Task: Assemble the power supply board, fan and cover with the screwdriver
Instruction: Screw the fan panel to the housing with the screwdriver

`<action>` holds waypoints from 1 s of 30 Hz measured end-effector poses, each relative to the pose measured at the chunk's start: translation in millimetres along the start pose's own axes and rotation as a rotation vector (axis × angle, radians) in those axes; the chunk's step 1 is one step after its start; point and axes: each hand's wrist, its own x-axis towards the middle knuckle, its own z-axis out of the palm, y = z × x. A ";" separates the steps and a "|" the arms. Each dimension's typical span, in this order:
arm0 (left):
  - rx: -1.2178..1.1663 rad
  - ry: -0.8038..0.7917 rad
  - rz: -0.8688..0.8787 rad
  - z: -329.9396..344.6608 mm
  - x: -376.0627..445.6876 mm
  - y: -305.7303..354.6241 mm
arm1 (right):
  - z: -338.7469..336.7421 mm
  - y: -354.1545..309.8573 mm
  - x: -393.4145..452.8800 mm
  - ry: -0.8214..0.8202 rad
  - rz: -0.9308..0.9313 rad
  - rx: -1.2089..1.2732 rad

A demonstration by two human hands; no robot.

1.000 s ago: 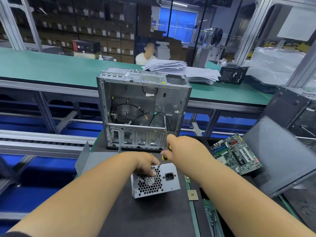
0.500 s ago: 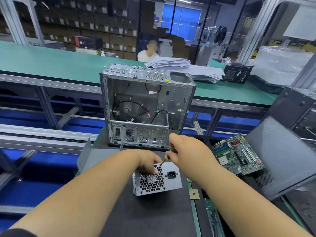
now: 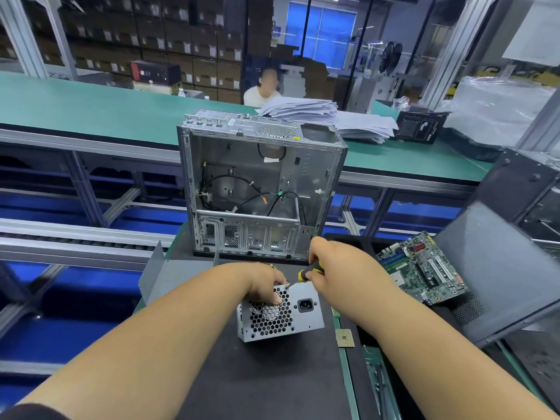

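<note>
**Screwdriver tip at the top edge of the power supply**

One boxy power supply point(image 3: 280, 313) of matte grey sheet metal sits on the dark work mat point(image 3: 266, 374), its near face punched with a honeycomb grille and carrying one black socket. The left hand point(image 3: 266, 283) lies over its top left corner, fingers curled down onto the grille and holding the box. The right hand point(image 3: 336, 268) is closed round the yellow-and-black handle of a screwdriver point(image 3: 306, 272), whose thin metal shaft slants down to the box's upper edge.

Just behind stands one open computer case point(image 3: 260, 189) of bare steel, upright, with black cables looped inside. One green motherboard point(image 3: 421, 268) lies to the right, near a dark grey panel point(image 3: 497, 268) (tilted, with a perforated patch). A small square gold-coloured chip point(image 3: 345, 338) rests beside the power supply. A folded grey metal sheet point(image 3: 169, 277) lies to the left. Stacked papers point(image 3: 318, 113) cover the far green bench; no writing is readable.
</note>
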 end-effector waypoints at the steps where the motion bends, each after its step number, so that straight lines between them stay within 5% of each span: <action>1: 0.006 -0.001 -0.001 0.0 -0.2 0.4 | -0.1 -0.1 1.2 0.004 0.009 -0.031; 10: 0.001 -0.011 -0.013 -0.9 -1.6 0.6 | 9.2 -5.5 2.2 0.081 0.109 -0.317; 15: 0.021 -0.005 -0.007 0.1 -2.2 0.2 | 8.3 -7.2 0.7 -0.002 -0.018 -0.084; 26: 0.002 -0.009 -0.010 -0.6 -0.9 -1.6 | 10.3 -13.5 5.8 0.022 0.136 -0.242; 30: -0.007 -0.013 0.006 -1.2 -1.3 -1.4 | 6.2 -12.8 6.0 0.029 0.065 0.033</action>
